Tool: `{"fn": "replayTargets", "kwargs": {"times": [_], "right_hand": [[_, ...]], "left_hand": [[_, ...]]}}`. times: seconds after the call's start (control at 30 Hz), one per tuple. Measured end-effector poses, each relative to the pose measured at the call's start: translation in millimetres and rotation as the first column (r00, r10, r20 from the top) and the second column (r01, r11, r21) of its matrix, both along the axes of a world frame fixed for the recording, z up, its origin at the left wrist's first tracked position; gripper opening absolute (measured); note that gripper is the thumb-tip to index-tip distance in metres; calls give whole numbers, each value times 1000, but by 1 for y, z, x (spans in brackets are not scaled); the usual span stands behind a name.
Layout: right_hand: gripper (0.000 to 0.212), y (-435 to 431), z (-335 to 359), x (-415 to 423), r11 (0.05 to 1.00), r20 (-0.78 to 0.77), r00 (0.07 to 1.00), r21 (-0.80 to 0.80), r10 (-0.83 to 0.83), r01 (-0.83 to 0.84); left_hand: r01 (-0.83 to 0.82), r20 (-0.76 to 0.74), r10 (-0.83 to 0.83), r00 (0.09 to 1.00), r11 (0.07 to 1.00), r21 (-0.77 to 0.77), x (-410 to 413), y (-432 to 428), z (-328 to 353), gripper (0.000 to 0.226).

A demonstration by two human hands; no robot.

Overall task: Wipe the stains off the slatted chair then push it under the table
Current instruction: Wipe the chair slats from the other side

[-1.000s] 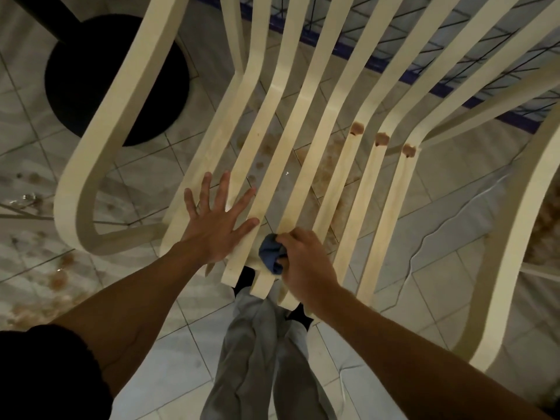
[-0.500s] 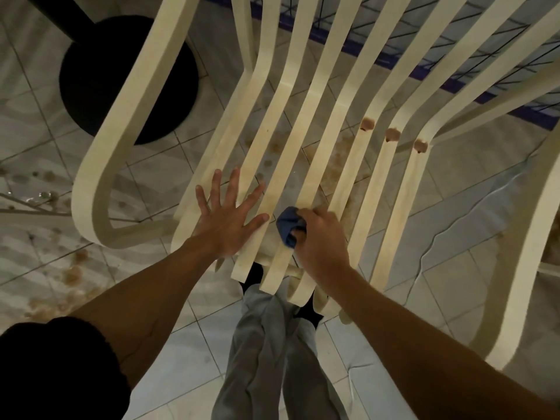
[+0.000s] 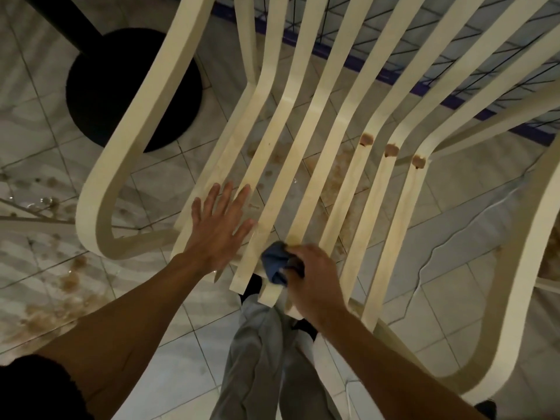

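Nearest, the cloth [image 3: 274, 263] is held bunched in the clenched right hand [image 3: 312, 280] and is pressed on the front ends of the middle slats of the chair [image 3: 400, 225], which stands on the tiled floor [image 3: 454, 283] straight in front of the person. Just to its left, the left hand [image 3: 218, 225] is laid flat on the left slats, fingers spread and gripping nothing, so the seat is steadied. The chair is judged to be moulded plastic: light, fairly stiff, with thin slats that may give under hard rubbing, and easily slid over tile. For the push, a hold on both armrests or the top of the back would be best; that top is out of view. Farther up the seat, brown streaks are seen along the right slats, ending in three dark stains [image 3: 391, 150] at the bend into the back, not yet wiped. Brown spatter is seen on the floor beneath. Farthest left, the black table base [image 3: 130, 92] is seen. No container is in view.
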State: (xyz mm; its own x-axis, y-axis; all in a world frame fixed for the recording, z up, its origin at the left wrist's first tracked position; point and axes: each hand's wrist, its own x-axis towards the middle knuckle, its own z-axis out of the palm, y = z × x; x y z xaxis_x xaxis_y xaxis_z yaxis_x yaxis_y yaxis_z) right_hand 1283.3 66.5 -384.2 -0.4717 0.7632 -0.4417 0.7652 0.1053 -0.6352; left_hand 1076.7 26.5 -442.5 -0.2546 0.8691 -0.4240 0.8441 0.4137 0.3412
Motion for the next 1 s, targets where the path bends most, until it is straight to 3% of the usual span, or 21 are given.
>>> {"fn": "replayTargets", "kwargs": {"times": [0.13, 0.33, 0.53, 0.7, 0.9, 1.0], "right_hand": [[24, 61, -4, -29, 993, -36, 997, 102, -61, 64], [22, 102, -22, -73, 990, 24, 1000, 142, -4, 1], [16, 58, -15, -66, 966, 92, 968, 89, 235, -243], [34, -4, -12, -54, 973, 26, 973, 38, 228, -229], [33, -36, -11, -44, 951, -20, 951, -7, 308, -308], [30, -33, -6, -33, 964, -71, 967, -90, 246, -252]], "left_hand": [[-9, -13, 8, 1000, 1000, -24, -3, -4, 1, 57], [-28, -37, 28, 999, 1000, -6, 2, -5, 1, 63], [-35, -22, 36, 999, 998, 48, 0, -9, -1, 60], [-29, -4, 29, 1000, 999, 44, -3, -8, 1, 71], [-16, -22, 17, 1000, 998, 56, -4, -9, 4, 75], [-18, -14, 19, 1000, 999, 41, -3, -7, 7, 71]]}}
